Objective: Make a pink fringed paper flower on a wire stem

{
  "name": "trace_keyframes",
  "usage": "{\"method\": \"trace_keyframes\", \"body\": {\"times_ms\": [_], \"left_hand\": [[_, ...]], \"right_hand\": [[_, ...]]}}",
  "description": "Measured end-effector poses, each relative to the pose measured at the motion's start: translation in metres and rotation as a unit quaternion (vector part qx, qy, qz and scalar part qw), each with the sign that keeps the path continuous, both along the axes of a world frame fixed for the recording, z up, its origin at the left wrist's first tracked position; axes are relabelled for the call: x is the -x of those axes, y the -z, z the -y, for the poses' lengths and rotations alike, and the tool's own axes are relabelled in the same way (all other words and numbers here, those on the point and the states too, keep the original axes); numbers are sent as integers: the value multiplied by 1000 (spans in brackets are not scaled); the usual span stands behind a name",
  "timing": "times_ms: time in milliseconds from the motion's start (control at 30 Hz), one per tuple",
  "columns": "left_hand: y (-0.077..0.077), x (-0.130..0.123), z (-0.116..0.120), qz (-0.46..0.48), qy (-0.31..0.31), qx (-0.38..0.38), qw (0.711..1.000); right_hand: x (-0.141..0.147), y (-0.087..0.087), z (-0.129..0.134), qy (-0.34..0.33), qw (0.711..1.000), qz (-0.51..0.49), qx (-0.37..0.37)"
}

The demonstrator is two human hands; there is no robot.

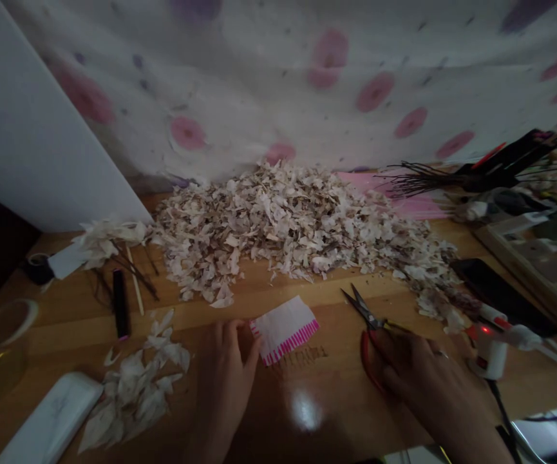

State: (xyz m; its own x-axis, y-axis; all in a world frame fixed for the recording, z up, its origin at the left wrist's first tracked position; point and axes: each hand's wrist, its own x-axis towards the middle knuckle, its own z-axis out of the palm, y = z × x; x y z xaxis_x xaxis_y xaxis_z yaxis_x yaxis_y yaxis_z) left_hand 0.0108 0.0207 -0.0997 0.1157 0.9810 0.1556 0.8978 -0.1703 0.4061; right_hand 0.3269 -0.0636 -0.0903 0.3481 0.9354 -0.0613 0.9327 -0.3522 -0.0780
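A small white piece of paper with a row of pink strokes along its lower edge is held just above the wooden table. My left hand pinches its left end between thumb and fingers. To the right, a pair of scissors with red handles points away from me, its blades slightly apart. My right hand is closed around the handles, hiding part of them. A ring shows on one finger. Thin brownish marks or scraps lie just beyond the paper's marked edge.
A large heap of pale dried petals spreads across the back. Left are a loose petal pile, a black marker and a white case. A glue gun with a red light stands right, near a black tray.
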Motion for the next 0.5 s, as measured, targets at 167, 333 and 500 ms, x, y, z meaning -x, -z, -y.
{"method": "trace_keyframes", "body": {"times_ms": [167, 333, 500], "left_hand": [[-1, -5, -5, 47, 13, 71, 996], [0, -7, -5, 83, 18, 86, 993], [-2, -8, -8, 83, -28, 68, 994]], "right_hand": [[14, -30, -23, 41, 988, -33, 146], [17, -35, -21, 67, 978, -134, 143], [-3, -21, 10, 75, 952, -296, -8]]}}
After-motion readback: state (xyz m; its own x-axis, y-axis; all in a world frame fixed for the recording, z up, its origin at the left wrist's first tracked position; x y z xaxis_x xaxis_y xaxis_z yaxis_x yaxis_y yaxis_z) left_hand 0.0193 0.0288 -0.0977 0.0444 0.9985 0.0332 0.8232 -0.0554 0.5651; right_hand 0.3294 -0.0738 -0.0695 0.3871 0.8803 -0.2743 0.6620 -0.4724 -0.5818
